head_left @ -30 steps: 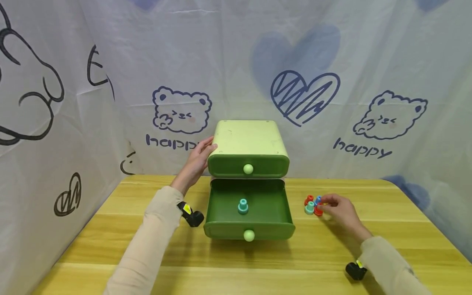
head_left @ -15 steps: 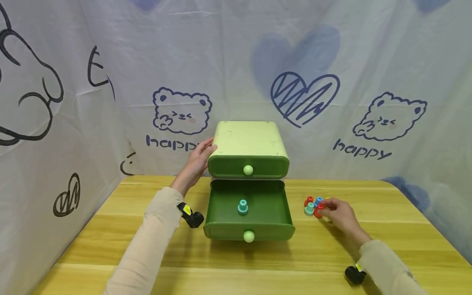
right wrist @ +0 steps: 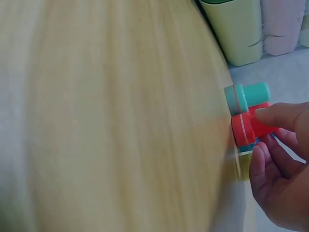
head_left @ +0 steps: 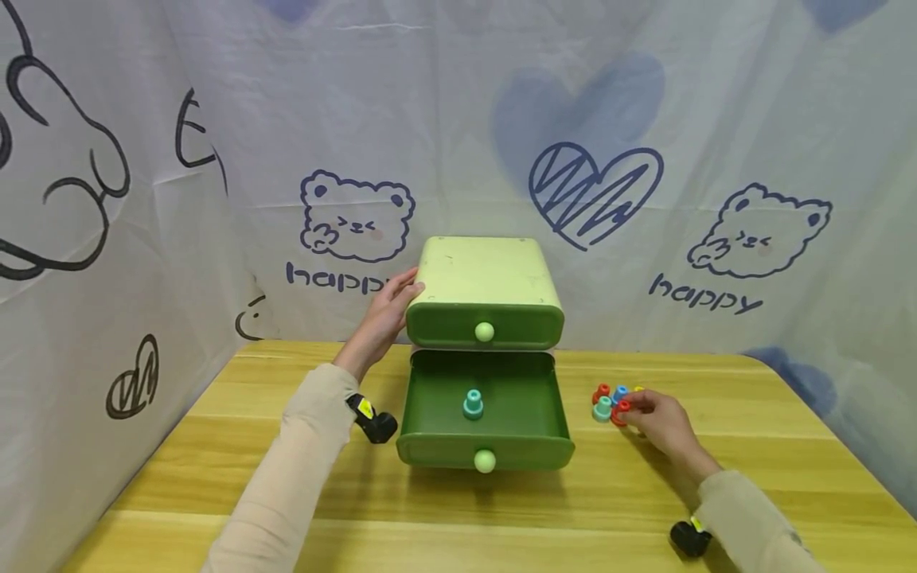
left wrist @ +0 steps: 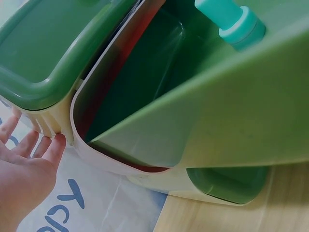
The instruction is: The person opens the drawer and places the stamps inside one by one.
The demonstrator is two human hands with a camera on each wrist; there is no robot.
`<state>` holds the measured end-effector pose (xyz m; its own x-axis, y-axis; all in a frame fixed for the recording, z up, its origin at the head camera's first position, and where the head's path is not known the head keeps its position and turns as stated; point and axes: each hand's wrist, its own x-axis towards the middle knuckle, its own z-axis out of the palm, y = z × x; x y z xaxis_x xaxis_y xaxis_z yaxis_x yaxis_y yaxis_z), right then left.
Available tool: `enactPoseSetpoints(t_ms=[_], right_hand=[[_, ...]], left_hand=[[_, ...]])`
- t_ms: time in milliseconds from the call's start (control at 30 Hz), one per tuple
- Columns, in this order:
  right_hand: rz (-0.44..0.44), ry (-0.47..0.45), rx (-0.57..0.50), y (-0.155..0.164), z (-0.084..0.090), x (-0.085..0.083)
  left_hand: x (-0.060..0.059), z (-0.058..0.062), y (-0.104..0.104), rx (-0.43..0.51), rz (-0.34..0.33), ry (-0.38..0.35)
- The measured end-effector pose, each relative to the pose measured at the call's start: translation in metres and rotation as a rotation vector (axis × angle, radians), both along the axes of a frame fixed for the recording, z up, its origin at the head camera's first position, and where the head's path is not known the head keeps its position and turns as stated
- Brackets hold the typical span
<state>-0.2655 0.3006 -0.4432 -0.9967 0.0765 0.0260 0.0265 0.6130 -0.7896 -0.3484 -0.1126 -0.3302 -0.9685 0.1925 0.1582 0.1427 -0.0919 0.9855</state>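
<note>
One small cabinet (head_left: 484, 274) of smooth plastic with rounded corners stands at the back of the wooden table (head_left: 501, 517), pale green on its shell and darker green on its two drawers. The top drawer (head_left: 485, 326) is pushed in; the bottom drawer (head_left: 485, 414) is pulled out, and each carries one round pale knob. Inside the open drawer stands a single teal peg (head_left: 472, 403), a short round post on a wider disc base, upright near the middle of the floor. To the right of the cabinet a small cluster of the same stubby pegs sits on the table: one teal (head_left: 602, 409), two red, one blue (head_left: 620, 392), and a sliver of yellow half hidden behind the fingers. The right hand (head_left: 662, 426) rests at this cluster, thumb and forefinger pinching the nearer red peg (head_left: 620, 411), which the right wrist view shows touching the teal one beside it. The left hand (head_left: 381, 314) lies flat with straight fingers spread against the cabinet's left side wall, holding nothing. Both sleeves are beige, with a black band at each wrist.
</note>
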Motion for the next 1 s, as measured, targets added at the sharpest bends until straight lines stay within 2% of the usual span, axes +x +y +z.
enactPoseSetpoints(t_ms=[300,567,867,1000], right_hand=[[0.018,0.006,0.012,0.002,0.009,0.002],[-0.001,0.062,0.062,0.001,0.022,0.006],[0.030,0.139,0.089,-0.006,0.030,0.005],[0.046,0.142,0.086,-0.012,0.035,0.005]], left_hand=[[0.000,-0.001,0.000,0.009,-0.004,0.005],[0.002,0.002,0.001,0.000,0.009,0.006],[0.001,0.001,-0.001,-0.001,0.006,-0.010],[0.000,0.001,-0.001,0.009,0.005,-0.018]])
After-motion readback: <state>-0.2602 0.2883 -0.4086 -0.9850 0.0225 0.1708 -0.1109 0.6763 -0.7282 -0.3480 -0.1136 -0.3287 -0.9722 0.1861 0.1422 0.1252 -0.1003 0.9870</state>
